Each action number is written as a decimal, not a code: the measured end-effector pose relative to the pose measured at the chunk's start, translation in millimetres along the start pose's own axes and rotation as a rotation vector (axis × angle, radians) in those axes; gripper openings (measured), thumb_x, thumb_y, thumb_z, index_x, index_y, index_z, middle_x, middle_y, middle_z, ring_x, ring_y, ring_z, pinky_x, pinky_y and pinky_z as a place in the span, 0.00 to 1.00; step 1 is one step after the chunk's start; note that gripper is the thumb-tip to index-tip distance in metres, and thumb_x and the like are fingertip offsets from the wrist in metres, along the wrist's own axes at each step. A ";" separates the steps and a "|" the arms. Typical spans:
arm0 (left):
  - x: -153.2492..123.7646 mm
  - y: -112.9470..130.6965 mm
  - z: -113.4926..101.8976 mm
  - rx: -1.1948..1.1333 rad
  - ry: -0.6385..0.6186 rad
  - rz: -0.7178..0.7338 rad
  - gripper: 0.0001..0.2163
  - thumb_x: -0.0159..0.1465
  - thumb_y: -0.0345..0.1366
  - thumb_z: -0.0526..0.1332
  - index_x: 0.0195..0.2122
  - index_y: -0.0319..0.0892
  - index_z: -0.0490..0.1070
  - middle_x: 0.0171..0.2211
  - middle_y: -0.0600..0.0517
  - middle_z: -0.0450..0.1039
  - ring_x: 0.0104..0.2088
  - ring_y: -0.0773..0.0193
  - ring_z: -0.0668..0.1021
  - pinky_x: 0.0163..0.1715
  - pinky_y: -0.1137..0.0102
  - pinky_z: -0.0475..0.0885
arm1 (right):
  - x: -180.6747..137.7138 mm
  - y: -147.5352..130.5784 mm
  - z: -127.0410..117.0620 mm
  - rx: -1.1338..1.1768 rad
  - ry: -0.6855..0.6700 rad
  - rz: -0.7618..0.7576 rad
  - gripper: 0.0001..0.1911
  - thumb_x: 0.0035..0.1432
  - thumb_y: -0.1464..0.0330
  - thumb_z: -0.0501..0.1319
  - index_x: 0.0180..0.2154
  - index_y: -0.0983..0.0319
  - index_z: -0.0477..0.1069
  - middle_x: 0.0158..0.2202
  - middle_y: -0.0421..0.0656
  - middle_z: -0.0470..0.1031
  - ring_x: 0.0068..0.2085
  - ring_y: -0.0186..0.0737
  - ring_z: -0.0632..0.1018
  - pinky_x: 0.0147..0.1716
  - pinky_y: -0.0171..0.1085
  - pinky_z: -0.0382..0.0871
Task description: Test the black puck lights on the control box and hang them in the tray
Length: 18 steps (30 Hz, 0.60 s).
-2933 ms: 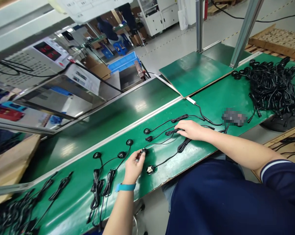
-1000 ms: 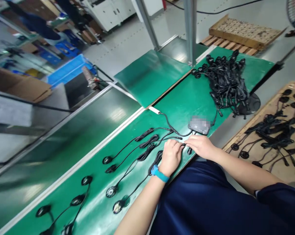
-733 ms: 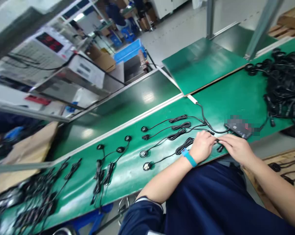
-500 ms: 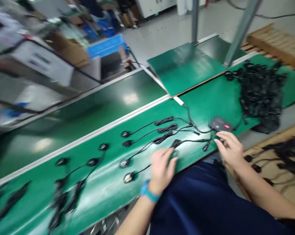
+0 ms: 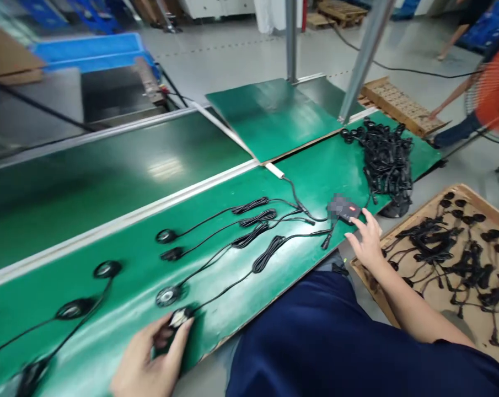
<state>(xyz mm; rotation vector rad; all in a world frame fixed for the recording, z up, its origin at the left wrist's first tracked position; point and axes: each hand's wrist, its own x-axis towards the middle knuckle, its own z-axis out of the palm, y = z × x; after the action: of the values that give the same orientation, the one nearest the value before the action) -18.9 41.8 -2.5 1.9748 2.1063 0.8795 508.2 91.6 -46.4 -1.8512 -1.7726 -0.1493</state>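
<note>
Head view: the left hand, near the near edge of the tabletop, has its grip closed on a pale-faced round unit, thumb on one side and fingers on the other. Whether the unit touches the surface cannot be told. Its cable, gathered in a looped bundle, runs along the near edge to the short leads by a black box, which shows a red mark. The right hand is at that box, fingertips at its near side, thumb held apart; its grip is part open and encloses nothing. Three more round-headed leads lie side by side toward the far edge, and a heap of black cables covers the part near the right end.

Beside the near edge, toward that end, a shallow wooden-rimmed tray holds many bundled black leads with round heads, spread over its tan bottom. Past the right end stands a shallow brown crate, its inside speckled; another person's hand is at its side. Beyond the far edge are a blue bin, contents unclear, and a cardboard box.
</note>
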 end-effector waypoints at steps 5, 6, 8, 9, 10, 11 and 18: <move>2.3 -2.5 7.4 -0.056 0.027 0.009 0.17 0.64 0.49 0.66 0.46 0.41 0.73 0.34 0.51 0.73 0.30 0.63 0.72 0.32 0.67 0.71 | 5.2 14.1 2.9 0.020 0.004 -0.054 0.24 0.65 0.53 0.63 0.57 0.58 0.73 0.70 0.55 0.57 0.68 0.63 0.63 0.64 0.62 0.58; 0.7 -4.9 8.7 -0.064 0.036 0.000 0.16 0.65 0.47 0.66 0.46 0.41 0.73 0.35 0.51 0.73 0.31 0.63 0.73 0.34 0.67 0.72 | 6.9 16.0 3.7 0.028 0.011 -0.069 0.24 0.66 0.52 0.62 0.57 0.58 0.73 0.70 0.55 0.58 0.68 0.63 0.62 0.64 0.62 0.58; -2.7 -7.8 10.7 -0.086 0.057 -0.010 0.16 0.65 0.45 0.67 0.47 0.41 0.73 0.36 0.50 0.74 0.32 0.63 0.74 0.37 0.67 0.73 | 9.9 17.2 3.9 0.036 0.036 -0.098 0.25 0.66 0.52 0.62 0.57 0.60 0.74 0.70 0.55 0.59 0.68 0.63 0.62 0.64 0.62 0.58; -4.0 -8.4 11.3 -0.099 0.064 -0.013 0.15 0.65 0.45 0.67 0.47 0.41 0.73 0.37 0.50 0.74 0.33 0.63 0.74 0.38 0.66 0.73 | 11.0 16.8 3.6 0.035 0.055 -0.113 0.25 0.66 0.51 0.62 0.56 0.60 0.74 0.70 0.55 0.59 0.68 0.63 0.62 0.64 0.62 0.58; -5.0 -8.6 11.7 -0.113 0.068 -0.015 0.15 0.65 0.44 0.67 0.48 0.42 0.72 0.37 0.50 0.74 0.33 0.63 0.74 0.39 0.66 0.73 | 11.9 16.2 3.2 0.032 0.071 -0.127 0.26 0.66 0.51 0.62 0.56 0.61 0.75 0.70 0.55 0.59 0.68 0.63 0.63 0.64 0.62 0.58; -5.6 -8.5 12.0 -0.127 0.069 -0.014 0.15 0.65 0.44 0.67 0.48 0.42 0.72 0.38 0.50 0.74 0.34 0.62 0.74 0.40 0.66 0.73 | 12.5 15.6 3.0 0.027 0.084 -0.139 0.26 0.65 0.50 0.62 0.56 0.61 0.75 0.70 0.55 0.59 0.68 0.63 0.63 0.64 0.63 0.58; -5.0 -3.8 12.5 -0.165 0.082 -0.014 0.15 0.65 0.44 0.67 0.49 0.43 0.72 0.39 0.49 0.75 0.34 0.63 0.74 0.40 0.66 0.73 | 12.1 21.0 7.2 0.025 0.146 -0.192 0.28 0.65 0.50 0.63 0.59 0.58 0.74 0.69 0.53 0.62 0.66 0.66 0.67 0.63 0.62 0.61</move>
<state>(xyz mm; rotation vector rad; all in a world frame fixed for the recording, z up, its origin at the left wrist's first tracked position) -15.8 41.2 -16.1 1.8694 2.0136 1.1104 527.4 106.4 -53.6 -1.6078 -1.8376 -0.3256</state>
